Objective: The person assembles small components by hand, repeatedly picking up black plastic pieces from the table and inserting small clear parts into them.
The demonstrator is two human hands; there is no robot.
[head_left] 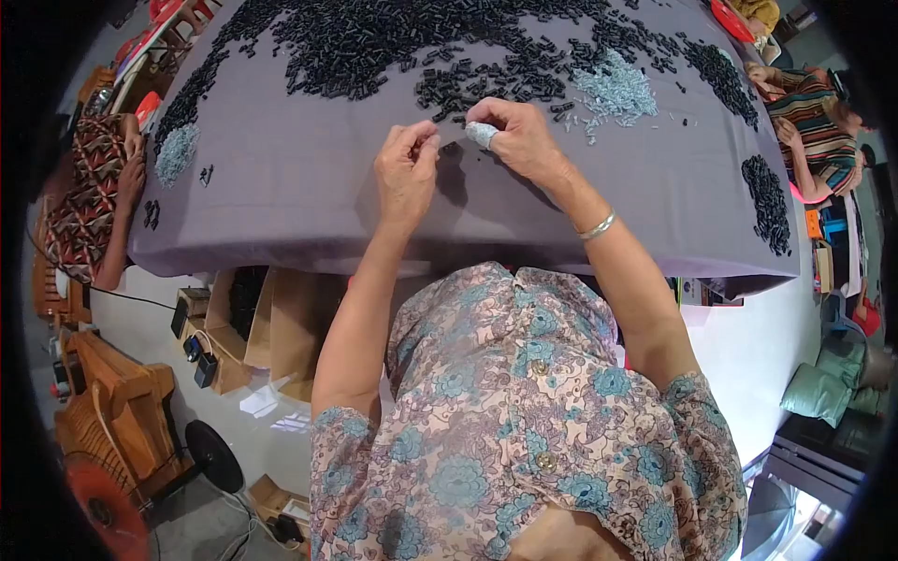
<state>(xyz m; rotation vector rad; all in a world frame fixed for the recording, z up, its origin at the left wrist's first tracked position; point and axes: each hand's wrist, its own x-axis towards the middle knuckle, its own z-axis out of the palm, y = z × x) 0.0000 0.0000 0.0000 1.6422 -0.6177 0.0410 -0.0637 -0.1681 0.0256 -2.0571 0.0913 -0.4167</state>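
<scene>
My left hand (408,173) is closed in a pinch above the near part of the cloth-covered table. Whatever its fingertips hold is hidden or too small to name. Facing it, my right hand (526,138) is curled, with a silvery-white speckled patch (482,135) at its fingers; I cannot tell if this is a finger wrapping or a clump of small pieces. Just beyond both hands lie many small black cylindrical pieces (491,86), spread loosely. A heap of small clear, pale pieces (617,92) lies to the right of my right hand.
The purple-grey tablecloth (309,178) hangs over the near edge. People sit at the left and right sides, with small piles of black pieces (767,206) and pale pieces (176,154) before them. Cardboard boxes (290,327) and a wooden chair (122,393) stand on the floor below left.
</scene>
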